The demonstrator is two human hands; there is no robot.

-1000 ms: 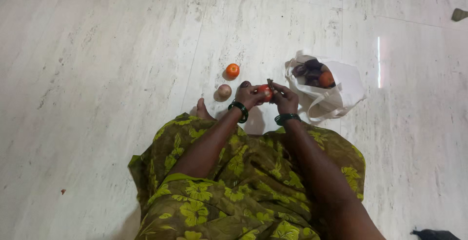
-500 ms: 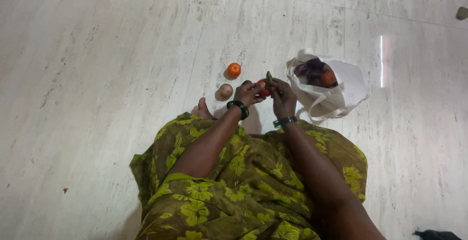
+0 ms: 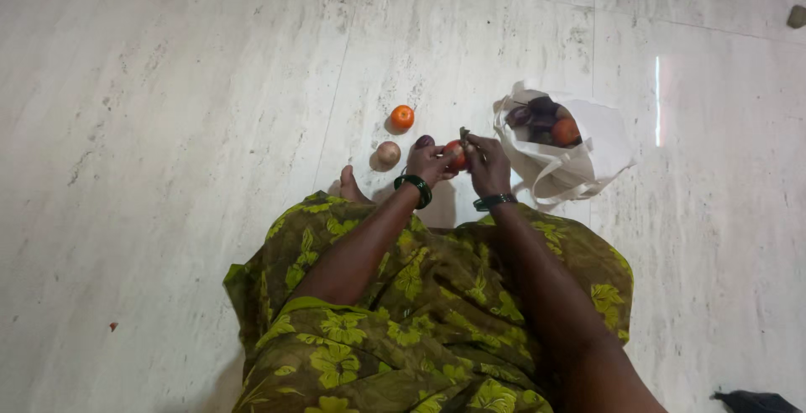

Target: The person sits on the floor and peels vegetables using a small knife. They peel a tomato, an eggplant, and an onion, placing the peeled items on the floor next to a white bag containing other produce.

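Pale marble floor [image 3: 168, 128], left hand [image 3: 431, 164] cupping half-hidden tomato [image 3: 454, 154], right hand [image 3: 485, 161] fingers pinching unclear small tool [image 3: 464, 134].

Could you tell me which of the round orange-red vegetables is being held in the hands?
The tomato between the left hand and right hand; another lies on the floor, a third in the bag.

Both hands shifted slightly up the floor, red tomato [image 3: 454, 154] turned between them, more exposed now

Pale marble floor [image 3: 168, 128] — orange tomato [image 3: 402, 117], onion [image 3: 387, 154], white bag [image 3: 600, 148].
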